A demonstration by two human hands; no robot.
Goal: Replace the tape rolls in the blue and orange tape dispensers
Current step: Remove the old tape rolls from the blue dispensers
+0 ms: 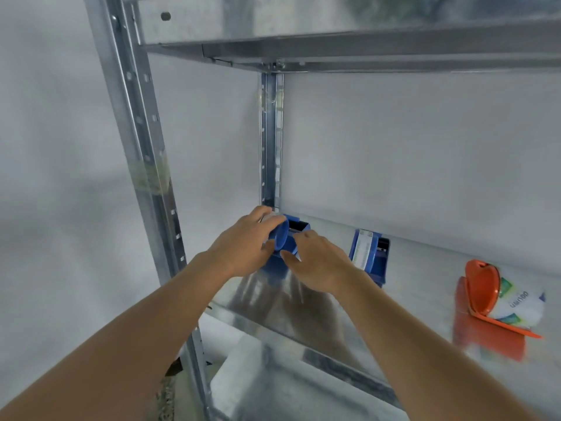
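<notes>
A blue tape dispenser stands at the far left of a metal shelf. My left hand grips its left side, fingers over the round blue hub and a pale roll partly hidden under them. My right hand holds the dispenser's right side, thumb against the blue wheel. A second blue dispenser with a white printed roll stands just to the right, untouched. An orange dispenser lies at the right with a white, green-printed tape roll in it.
Steel uprights rise at the front left and at the back. Another shelf hangs overhead. A white wall backs the shelving. A pale box sits on the level below.
</notes>
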